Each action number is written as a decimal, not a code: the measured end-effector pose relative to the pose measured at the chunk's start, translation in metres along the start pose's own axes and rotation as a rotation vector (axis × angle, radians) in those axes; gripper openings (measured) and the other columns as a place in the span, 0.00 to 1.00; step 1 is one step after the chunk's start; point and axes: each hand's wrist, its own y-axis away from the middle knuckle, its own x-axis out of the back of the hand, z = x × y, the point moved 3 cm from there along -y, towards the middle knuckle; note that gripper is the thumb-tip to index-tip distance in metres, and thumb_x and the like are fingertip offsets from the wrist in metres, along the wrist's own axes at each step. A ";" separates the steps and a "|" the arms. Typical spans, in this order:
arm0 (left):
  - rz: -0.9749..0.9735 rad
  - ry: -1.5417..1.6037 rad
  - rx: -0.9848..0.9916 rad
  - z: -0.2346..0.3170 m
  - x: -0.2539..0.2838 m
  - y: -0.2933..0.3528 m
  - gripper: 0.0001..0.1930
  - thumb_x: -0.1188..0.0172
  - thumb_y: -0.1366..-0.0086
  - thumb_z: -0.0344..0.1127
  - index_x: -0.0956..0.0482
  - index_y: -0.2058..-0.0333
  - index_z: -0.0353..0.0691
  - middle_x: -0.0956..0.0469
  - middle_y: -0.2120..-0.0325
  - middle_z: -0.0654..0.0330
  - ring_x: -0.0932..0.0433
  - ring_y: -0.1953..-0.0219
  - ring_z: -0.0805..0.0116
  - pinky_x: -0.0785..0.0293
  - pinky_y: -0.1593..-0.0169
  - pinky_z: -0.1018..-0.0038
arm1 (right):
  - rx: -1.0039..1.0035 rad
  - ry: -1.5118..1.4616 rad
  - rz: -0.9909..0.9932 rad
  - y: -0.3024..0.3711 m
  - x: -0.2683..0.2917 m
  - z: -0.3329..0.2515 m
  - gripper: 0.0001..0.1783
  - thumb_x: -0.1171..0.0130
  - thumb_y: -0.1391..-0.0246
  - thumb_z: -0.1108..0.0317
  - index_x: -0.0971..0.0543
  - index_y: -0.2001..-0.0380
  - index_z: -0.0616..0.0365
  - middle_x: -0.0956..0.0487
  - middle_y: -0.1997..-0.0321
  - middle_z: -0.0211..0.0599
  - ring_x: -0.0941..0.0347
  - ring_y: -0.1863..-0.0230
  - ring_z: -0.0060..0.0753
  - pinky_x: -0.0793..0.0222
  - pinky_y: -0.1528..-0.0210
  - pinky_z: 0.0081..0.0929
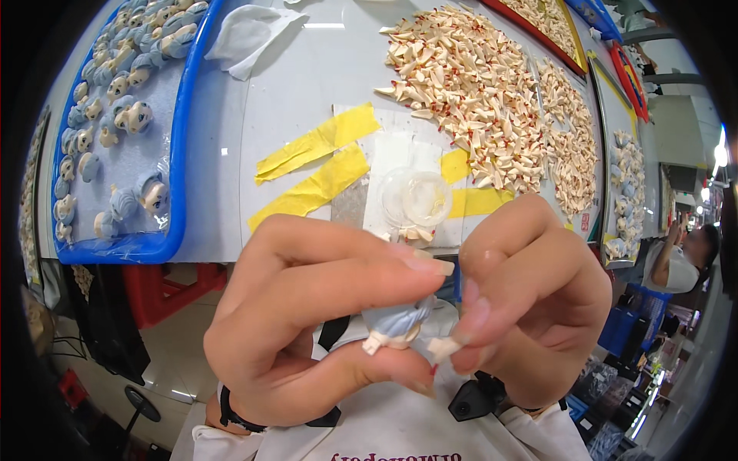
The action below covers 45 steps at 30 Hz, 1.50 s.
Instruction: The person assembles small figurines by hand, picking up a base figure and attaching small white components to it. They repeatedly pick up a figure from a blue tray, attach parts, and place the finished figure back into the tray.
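Observation:
Between the thumb and fingers of my left hand [300, 315] is a small doll head with pale blue hair [398, 320], its cream underside turned down. My fingers cover much of it. Just to its right, my right hand [538, 300] pinches a little cream-coloured part with a red tip [442, 349]. The part sits close beside the doll head; I cannot tell whether they touch. Beyond my hands, a round clear plastic cup [427, 197] stands on the table, with a few similar cream parts [415, 233] in front of it.
A blue tray [178, 169] of doll heads lies at left. Many cream parts [477, 100] are heaped at the back right. Yellow tape strips [315, 142] and a white cloth [250, 38] lie on the table. A red stool [165, 296] stands below; another person [684, 257] is at far right.

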 end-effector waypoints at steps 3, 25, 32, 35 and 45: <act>0.030 -0.078 0.009 0.006 -0.001 0.001 0.21 0.36 0.50 0.41 0.29 0.64 0.31 0.30 0.69 0.51 0.30 0.74 0.71 0.33 0.70 0.81 | 0.056 0.105 0.015 0.000 -0.002 -0.001 0.12 0.35 0.62 0.73 0.28 0.74 0.54 0.34 0.73 0.33 0.39 0.74 0.19 0.45 0.72 0.13; 0.259 -0.152 0.086 0.003 0.024 0.008 0.27 0.30 0.59 0.37 0.34 0.62 0.39 0.37 0.65 0.57 0.28 0.71 0.70 0.32 0.73 0.83 | 0.064 0.856 0.145 -0.026 0.072 0.005 0.12 0.48 0.64 0.82 0.26 0.70 0.63 0.28 0.69 0.38 0.32 0.66 0.33 0.39 0.64 0.24; 0.187 -0.156 0.083 0.000 0.024 0.006 0.26 0.31 0.57 0.34 0.35 0.61 0.39 0.38 0.63 0.55 0.27 0.71 0.68 0.31 0.73 0.82 | 0.037 0.997 0.077 -0.041 0.078 0.026 0.07 0.47 0.65 0.82 0.28 0.77 0.63 0.29 0.76 0.39 0.31 0.72 0.40 0.36 0.69 0.27; 0.219 -0.140 0.125 -0.003 0.024 0.006 0.25 0.32 0.57 0.32 0.35 0.61 0.39 0.38 0.63 0.55 0.27 0.72 0.67 0.31 0.74 0.82 | 0.081 1.008 0.117 -0.042 0.082 0.026 0.06 0.46 0.65 0.82 0.28 0.78 0.63 0.29 0.76 0.39 0.31 0.74 0.39 0.36 0.71 0.26; 0.284 0.023 0.130 -0.005 0.025 0.003 0.28 0.31 0.57 0.35 0.37 0.60 0.36 0.37 0.64 0.54 0.28 0.72 0.68 0.32 0.73 0.81 | -0.011 0.510 0.382 -0.021 0.079 -0.002 0.07 0.45 0.56 0.81 0.29 0.71 0.64 0.28 0.69 0.35 0.32 0.68 0.22 0.38 0.64 0.16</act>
